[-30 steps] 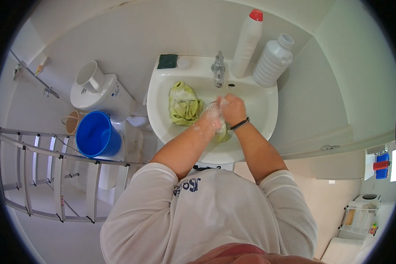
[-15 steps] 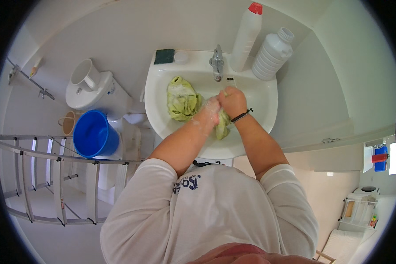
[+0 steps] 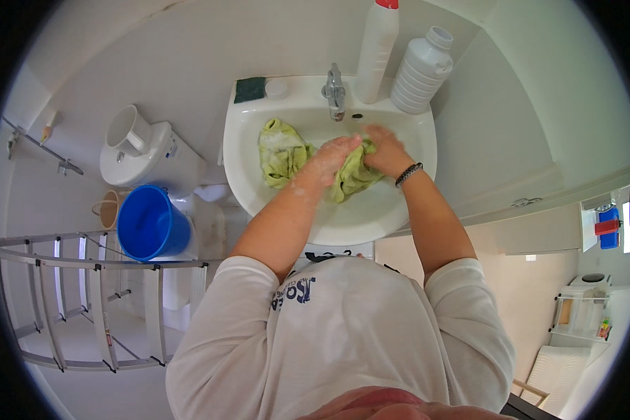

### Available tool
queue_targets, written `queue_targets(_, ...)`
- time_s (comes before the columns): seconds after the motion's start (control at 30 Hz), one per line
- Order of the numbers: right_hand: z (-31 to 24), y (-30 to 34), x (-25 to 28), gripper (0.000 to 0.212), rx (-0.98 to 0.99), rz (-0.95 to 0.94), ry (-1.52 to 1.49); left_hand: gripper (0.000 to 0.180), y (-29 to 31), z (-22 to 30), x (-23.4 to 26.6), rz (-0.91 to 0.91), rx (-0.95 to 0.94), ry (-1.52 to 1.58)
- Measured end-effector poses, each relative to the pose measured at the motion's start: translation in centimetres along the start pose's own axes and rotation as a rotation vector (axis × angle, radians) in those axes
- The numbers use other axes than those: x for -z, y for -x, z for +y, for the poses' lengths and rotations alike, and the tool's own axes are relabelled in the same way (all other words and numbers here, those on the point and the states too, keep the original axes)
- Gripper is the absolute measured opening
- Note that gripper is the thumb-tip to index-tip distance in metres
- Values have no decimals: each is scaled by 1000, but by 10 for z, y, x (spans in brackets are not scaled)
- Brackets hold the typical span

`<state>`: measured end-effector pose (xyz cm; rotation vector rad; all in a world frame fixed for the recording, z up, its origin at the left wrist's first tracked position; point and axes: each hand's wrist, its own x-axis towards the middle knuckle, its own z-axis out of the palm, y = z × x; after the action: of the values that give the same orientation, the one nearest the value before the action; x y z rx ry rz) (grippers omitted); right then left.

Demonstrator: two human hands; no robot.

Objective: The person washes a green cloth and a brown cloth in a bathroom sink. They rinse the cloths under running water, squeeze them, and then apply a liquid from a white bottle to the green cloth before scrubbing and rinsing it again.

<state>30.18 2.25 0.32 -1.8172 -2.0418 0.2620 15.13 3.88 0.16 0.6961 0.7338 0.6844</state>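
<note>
Over the white washbasin [image 3: 315, 224], a wet yellow-green cloth [image 3: 353, 180] is bunched between my two hands. My left hand [image 3: 334, 155], with suds on its skin, is closed on the cloth's left side. My right hand [image 3: 386, 148], with a dark bracelet at the wrist, grips the right side; its fingertips are slightly blurred by motion. A second yellow-green cloth [image 3: 280, 155], with white foam on it, lies crumpled in the left of the basin, beside my left hand. Beyond my hands stands the chrome tap [image 3: 334, 94].
On the basin's back rim are a dark green scouring pad [image 3: 250, 89], a small white round item [image 3: 276, 88], a red-capped white bottle [image 3: 376, 56] and an uncapped ribbed white bottle [image 3: 421, 73]. At left are a blue bucket [image 3: 152, 222], a white jug [image 3: 128, 131] and a metal ladder [image 3: 98, 308].
My hands have moved apart, the right one shifting to the right. More of the held cloth shows, spread between them. The whole view has shifted slightly.
</note>
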Motion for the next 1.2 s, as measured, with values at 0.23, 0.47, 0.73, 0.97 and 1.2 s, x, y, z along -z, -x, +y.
queue_targets(0.23,-22,-2,56,25,-62,-296,-406,37,-5,2,21,-47,-223,-1010)
queue_targets(0.47,-45,1,91,21,-68,40,-615,36,1,16,23,180,-175,-432)
queue_targets(0.73,32,5,42,31,-54,-385,-450,31,-3,19,41,21,-74,563)
queue_targets(0.97,-51,5,13,24,322,42,-915,32,0,-22,-5,-151,-39,578)
queue_targets(1.2,-74,7,-12,27,239,315,-146,24,-1,-20,-14,147,82,595)
